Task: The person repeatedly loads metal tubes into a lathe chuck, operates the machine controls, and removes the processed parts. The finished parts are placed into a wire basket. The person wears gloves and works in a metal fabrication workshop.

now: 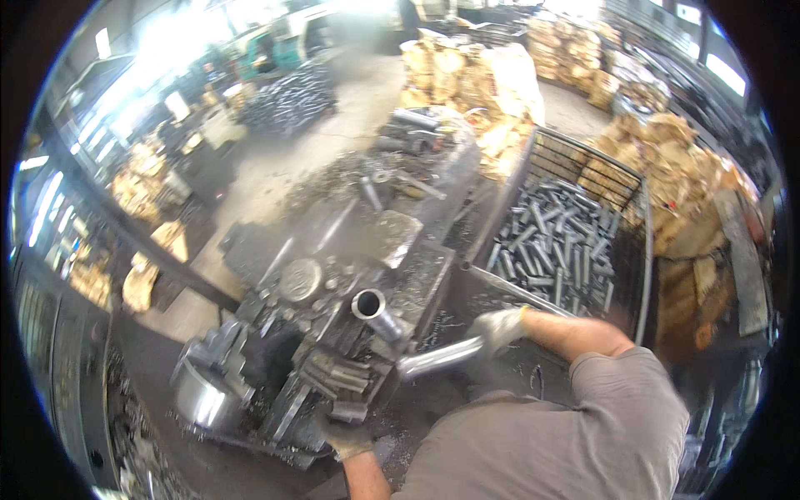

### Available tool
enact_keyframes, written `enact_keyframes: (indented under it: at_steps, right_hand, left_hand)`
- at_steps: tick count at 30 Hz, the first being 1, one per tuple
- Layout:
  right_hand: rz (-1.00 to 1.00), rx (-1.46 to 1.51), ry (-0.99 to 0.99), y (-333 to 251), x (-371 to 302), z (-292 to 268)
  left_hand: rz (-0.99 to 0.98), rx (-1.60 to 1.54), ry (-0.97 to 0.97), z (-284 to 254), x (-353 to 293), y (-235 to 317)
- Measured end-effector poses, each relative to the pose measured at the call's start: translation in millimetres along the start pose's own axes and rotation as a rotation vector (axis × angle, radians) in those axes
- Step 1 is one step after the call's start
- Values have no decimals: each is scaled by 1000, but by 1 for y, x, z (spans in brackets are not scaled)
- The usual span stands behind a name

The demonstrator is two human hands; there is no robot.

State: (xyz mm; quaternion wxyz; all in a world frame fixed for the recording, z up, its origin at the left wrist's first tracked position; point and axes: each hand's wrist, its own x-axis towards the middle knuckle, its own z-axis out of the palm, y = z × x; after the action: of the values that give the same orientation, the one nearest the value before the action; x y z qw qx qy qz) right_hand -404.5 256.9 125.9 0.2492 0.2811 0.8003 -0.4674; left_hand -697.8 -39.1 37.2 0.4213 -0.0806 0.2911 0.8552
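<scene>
As I look to the far left of the open-ended grey steel tube point(385, 321) set upright in the middle, I first pick out a broad, shiny metal cylinder point(200, 396), well apart from it. Nearer, up and left of the upright tube, a round, flat grey metal cap point(301, 279) sits on the grimy dark-grey metal machine point(250, 250).

Below the upright tube and slightly left, the left hand point(343, 435), in a dirty grey glove, is just beside a small grey metal block point(348, 412); its fingers are dim and partly hidden, so I cannot tell whether they grip anything.

Just right of the upright tube and lower, I see a smooth, shiny silver metal tube point(442, 358) tilted slightly, its right end gripped by the closed fingers of the right hand point(500, 331), gloved in whitish fabric. A bare forearm point(554, 329) runs from there to a grey-brown short sleeve point(621, 375).

Farther right and higher than the upright tube, a dark wire-mesh bin point(583, 167) holds heaped short grey metal tubes point(567, 242). Farthest right are tan sacking point(696, 229) and a long grey-brown board point(742, 262).
</scene>
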Motion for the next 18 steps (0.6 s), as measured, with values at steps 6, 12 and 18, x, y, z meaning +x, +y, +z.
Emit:
enact_keyframes:
  at_steps: [6, 12, 18]
  right_hand:
    - [401, 1217, 1047, 273, -38, -43]
    - [-360, 78, 850, -26, 24, -42]
    - [-373, -236, 598, -149, 96, -8]
  left_hand:
    - [262, 762, -116, -12, -2, 4]
    - [-203, 43, -137, 37, -12, 12]
    - [-220, 216, -127, 43, -32, 0]
